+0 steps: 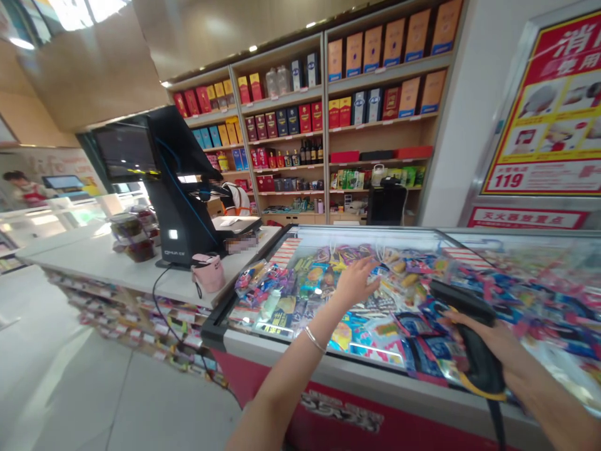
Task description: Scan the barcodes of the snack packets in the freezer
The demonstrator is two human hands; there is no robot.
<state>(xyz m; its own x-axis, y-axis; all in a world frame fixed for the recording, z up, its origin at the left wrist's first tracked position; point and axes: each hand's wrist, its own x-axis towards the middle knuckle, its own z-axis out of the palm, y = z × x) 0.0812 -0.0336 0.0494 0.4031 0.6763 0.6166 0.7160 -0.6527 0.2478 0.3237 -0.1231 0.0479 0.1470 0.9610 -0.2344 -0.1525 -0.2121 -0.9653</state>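
My left hand reaches over the chest freezer, fingers spread and flat above the packed ice creams under its glass lid; whether it touches the glass I cannot tell. A thin bracelet circles that wrist. My right hand is wrapped round the handle of a black barcode scanner, whose head points left over the freezer. A cable hangs from the scanner's grip.
A white counter to the left carries a black checkout terminal, a pink pouch and stacked tubs. Shelves of boxed bottles line the back wall. A red poster hangs at the right. Grey floor lies at the lower left.
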